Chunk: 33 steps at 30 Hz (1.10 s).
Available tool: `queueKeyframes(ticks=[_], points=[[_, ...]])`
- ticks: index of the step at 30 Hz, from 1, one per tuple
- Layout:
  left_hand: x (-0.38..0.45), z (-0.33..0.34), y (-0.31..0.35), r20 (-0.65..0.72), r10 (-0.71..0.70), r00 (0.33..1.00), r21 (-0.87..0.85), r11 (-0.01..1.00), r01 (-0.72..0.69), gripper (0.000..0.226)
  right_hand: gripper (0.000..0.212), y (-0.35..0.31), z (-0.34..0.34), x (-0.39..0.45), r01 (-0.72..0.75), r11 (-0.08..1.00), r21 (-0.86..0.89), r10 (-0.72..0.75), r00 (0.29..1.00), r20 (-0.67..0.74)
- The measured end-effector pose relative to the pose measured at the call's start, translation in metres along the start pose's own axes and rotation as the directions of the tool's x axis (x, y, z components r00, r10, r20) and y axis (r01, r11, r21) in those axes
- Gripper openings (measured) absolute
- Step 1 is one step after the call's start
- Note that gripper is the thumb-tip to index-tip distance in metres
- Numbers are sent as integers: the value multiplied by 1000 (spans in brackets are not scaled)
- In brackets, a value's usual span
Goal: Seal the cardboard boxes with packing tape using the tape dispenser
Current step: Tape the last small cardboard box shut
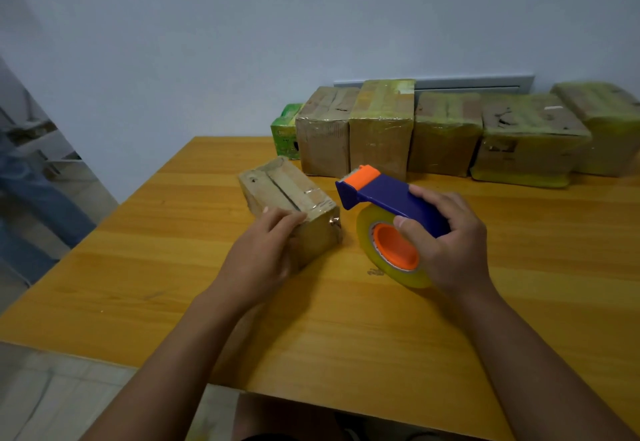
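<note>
A small cardboard box [287, 188] lies on the wooden table [173, 267], its top seam running away from me with a short strip of clear tape near the close end. My left hand [263, 250] grips the near end of this box, fingers laid over its top edge. My right hand [450, 240] holds a blue tape dispenser [388, 195] with an orange roller tip and an orange hub, carrying a yellowish tape roll [367, 233]. The dispenser's tip sits just right of the box, not touching it.
Several taped cardboard boxes [381, 129] stand in a row along the wall at the table's back. A green carton [285, 129] sits at the row's left end. A person's jeans-clad legs [31, 198] show at the far left, beyond the table.
</note>
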State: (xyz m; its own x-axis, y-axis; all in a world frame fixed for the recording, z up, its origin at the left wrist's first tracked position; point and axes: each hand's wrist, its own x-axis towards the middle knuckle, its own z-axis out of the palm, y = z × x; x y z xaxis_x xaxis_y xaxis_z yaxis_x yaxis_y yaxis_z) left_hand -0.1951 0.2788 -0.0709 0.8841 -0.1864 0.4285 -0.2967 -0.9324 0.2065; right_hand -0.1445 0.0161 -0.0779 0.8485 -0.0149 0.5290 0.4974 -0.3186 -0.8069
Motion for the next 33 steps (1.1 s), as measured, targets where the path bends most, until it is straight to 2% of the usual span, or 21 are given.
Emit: queueKeyframes(ticks=[2,6,9,12,15,20,24,27,30,33], points=[[0,-6,-8,47,-44,998,45,998,42,61,62,1,-1,0,-6,1000,6,6,1000,-11],[-1,-16,-17,52,-109,993,130,986,102,62,56,1,1,0,-4,1000,15,4,1000,-25],[7,-11,-12,38,-120,992,191,975,111,54,54,0,2,0,18,1000,-1,-18,1000,-22],[17,2,-12,-47,-119,992,239,963,126,33,53,0,1,0,14,1000,7,-13,999,-30],[18,10,-14,-111,-103,988,240,962,127,30,52,1,0,0,1,1000,18,-1,1000,-31],[19,8,-17,-81,-81,993,217,971,97,30,52,1,1,0,8,1000,22,-8,1000,-27],[18,11,-17,-138,-53,989,181,981,77,33,52,0,1,0,13,1000,21,-13,1000,-22],[18,8,-15,-123,-67,990,214,972,92,36,53,0,0,0,11,1000,27,-10,1000,-25],[12,1,-24,-86,-138,987,302,940,158,47,55,0,0,0,6,999,36,-5,1000,-20],[6,-3,-29,-52,-238,970,342,908,241,44,56,-4,9,3,10,999,30,-10,1000,-17]])
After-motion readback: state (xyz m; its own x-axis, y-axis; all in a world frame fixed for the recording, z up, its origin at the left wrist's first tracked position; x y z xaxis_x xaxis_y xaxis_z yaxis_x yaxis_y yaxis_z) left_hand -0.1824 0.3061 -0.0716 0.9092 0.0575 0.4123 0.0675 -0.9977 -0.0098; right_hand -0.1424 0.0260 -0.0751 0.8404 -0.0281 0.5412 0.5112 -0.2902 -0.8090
